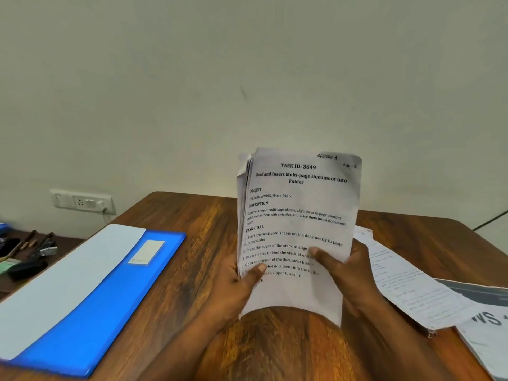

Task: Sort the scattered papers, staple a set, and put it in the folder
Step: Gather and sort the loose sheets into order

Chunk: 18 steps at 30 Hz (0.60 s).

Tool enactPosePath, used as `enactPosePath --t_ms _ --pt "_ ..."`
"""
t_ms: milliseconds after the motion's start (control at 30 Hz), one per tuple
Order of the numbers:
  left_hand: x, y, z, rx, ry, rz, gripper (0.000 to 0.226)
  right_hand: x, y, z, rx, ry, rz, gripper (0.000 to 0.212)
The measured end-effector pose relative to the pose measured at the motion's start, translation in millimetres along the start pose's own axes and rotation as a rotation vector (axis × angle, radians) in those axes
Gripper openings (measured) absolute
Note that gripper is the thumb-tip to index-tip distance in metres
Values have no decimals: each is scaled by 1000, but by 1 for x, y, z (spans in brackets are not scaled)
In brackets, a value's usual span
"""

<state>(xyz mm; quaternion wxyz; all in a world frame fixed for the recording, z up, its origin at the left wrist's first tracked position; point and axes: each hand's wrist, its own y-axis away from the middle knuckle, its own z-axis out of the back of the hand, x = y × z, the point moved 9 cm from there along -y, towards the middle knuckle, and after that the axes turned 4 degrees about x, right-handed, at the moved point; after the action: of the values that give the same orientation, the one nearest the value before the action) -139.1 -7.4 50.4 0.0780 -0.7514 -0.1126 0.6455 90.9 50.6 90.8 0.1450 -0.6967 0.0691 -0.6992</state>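
I note the paper set upright, long axis vertical, over the tabletop's near edge, left hand and right hand both pinching it; folder lies nearer my left hand.

Matt, creased paper stack, glossy blue plastic folder, smooth varnished wood-grain table.

Desk: folder along the left edge, a sheet lying on its left part. Paper stack upright above the near middle, left hand on its left edge, right hand on its right. Loose papers at the right edge, overlapping. Wall socket behind the far-left corner.
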Motion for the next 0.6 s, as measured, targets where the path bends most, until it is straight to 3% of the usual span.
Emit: enactPosePath --t_ms 367,600 --pt "-24 1 -4 -47 33 -56 20 12 12 -2 -51 -12 17 25" --pt "7 3 -6 -60 -31 3 24 -27 25 -9 6 95 -66 33"
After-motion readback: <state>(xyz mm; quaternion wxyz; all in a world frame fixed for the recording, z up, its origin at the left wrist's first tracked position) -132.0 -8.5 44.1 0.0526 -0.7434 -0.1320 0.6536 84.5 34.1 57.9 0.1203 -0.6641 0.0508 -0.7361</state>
